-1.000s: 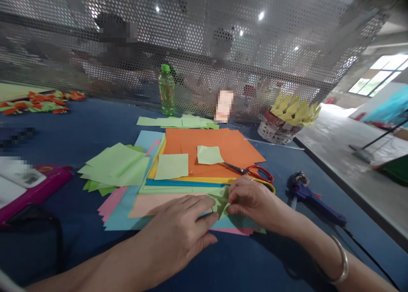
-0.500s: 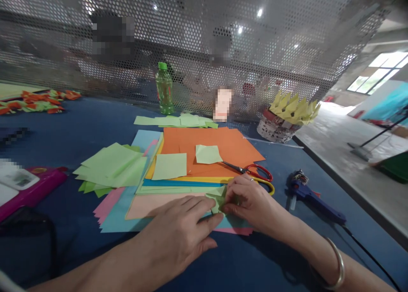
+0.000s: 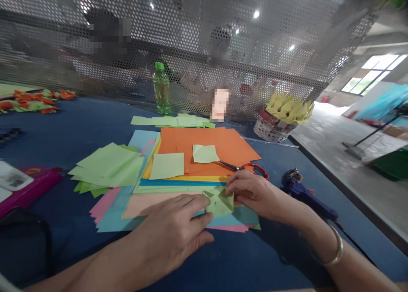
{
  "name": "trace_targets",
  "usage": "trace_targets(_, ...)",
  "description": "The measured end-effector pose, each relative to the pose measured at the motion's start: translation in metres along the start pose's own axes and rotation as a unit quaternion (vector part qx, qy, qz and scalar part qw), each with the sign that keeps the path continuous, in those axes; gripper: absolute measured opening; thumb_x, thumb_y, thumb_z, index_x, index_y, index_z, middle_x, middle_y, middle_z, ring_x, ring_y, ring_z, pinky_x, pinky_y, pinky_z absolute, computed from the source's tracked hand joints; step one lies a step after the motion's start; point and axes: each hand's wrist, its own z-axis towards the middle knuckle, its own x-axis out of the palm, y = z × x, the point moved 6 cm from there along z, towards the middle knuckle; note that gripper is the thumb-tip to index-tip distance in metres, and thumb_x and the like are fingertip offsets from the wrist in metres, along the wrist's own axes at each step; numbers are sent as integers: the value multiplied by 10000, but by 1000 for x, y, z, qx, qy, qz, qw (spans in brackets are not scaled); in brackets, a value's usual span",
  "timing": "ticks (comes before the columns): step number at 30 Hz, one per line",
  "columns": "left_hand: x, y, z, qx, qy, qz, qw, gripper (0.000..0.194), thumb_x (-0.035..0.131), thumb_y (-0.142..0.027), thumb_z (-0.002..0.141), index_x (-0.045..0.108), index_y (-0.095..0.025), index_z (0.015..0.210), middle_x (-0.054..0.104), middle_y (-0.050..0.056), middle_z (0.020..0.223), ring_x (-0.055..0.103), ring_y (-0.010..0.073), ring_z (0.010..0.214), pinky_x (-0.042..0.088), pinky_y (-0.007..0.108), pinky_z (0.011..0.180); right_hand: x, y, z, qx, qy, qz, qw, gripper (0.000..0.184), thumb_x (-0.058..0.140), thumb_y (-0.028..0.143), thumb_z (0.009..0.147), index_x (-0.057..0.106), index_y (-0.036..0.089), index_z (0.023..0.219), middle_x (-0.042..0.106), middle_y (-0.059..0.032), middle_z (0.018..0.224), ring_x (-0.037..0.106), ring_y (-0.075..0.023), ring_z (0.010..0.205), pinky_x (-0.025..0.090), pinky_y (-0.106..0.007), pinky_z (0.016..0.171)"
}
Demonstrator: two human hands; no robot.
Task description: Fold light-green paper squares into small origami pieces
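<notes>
Pale green paper, a small folded square, lies between the fingers of my two hands, over the near part of the stacked coloured sheets. My left hand rests its fingers close together on the square's left edge, with the thumb well apart from them. My right hand curls over the upper right corner; its fingertips touch the paper, but whether the thumb pinches from beneath I cannot tell.

I'd judge this piece partway along: flaps are turned in towards the middle and creases show, yet it looks flat rather than finished. Beyond my left fingertips, two loose green squares on the orange card seem unfolded, and so does the fanned pile of green paper farther left, so plenty looks undone. Scissors lie just past my right knuckles, partly hidden, with a glue gun out to their right. Well beyond those fingers, a pot bears pointed yellow folds; far past my left fingers lie orange-and-green paper pieces, apparently already shaped
</notes>
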Motion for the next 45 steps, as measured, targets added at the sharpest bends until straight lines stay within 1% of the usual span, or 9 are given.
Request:
trace_targets(5,-5,-1,0,6,-37,4,999,324,431,-345,1051,694,-156,1067,715,110,1094,684,263,987,582,406,836,0,12,0,-9,15,20,1000,224,647,1,846,733,206,875,631,-51,1094,627,-179,1063,515,-313,923)
trace_targets(8,-3,0,0,-2,-29,-3,1000,322,429,-337,1052,691,-150,1055,720,106,1072,693,252,945,588,393,809,0,21,0,-32,30,38,998,121,705,91,860,740,206,849,637,-60,1128,631,-178,1071,516,-315,934)
trace_targets(13,-2,-3,-2,5,-25,8,1000,308,439,-334,1045,680,-142,1049,715,119,1071,690,264,922,586,408,786,4,25,2,-60,60,73,994,102,651,181,937,733,187,877,688,-65,1100,650,-155,1010,516,-286,897)
trace_targets(19,0,-7,0,26,-14,23,999,271,443,-315,1040,671,-181,1101,690,116,1085,667,270,961,563,406,806,14,14,4,-14,21,55,998,47,679,189,920,678,189,874,680,-32,945,621,-156,913,493,-272,816)
trace_targets(23,4,-6,-1,18,15,19,1000,242,496,-328,1017,667,-198,1128,667,115,1111,649,290,1006,551,423,827,21,12,4,22,3,20,1000,94,720,155,867,643,201,838,641,-13,879,597,-163,853,473,-267,750)
trace_targets(29,5,-3,-2,10,22,-8,1000,249,520,-335,1008,646,-202,1177,659,106,1164,634,286,1063,549,422,870,21,17,3,30,-18,16,999,265,621,-44,775,616,206,862,629,-9,915,578,-156,862,451,-243,729)
trace_targets(33,5,-2,-2,5,26,-14,1000,250,512,-324,1012,640,-227,1204,654,93,1187,625,286,1093,543,438,903,17,17,1,59,-58,2,997,280,659,-38,743,594,202,873,624,-4,914,584,-152,835,442,-239,700)
trace_targets(38,3,-1,0,-6,38,-32,999,203,501,-281,1012,649,-205,1129,649,94,1172,622,280,1085,546,450,911,24,37,-3,-24,15,-7,1000,279,581,-36,822,675,206,923,653,-21,913,614,-159,880,480,-251,782)
trace_targets(45,-1,-1,2,-7,17,-35,999,228,448,-261,1029,656,-194,1091,653,100,1169,626,277,1075,543,454,904,21,45,-5,-27,58,-6,998,356,774,204,811,681,222,1154,633,-50,1184,599,-209,1102,487,-293,968)
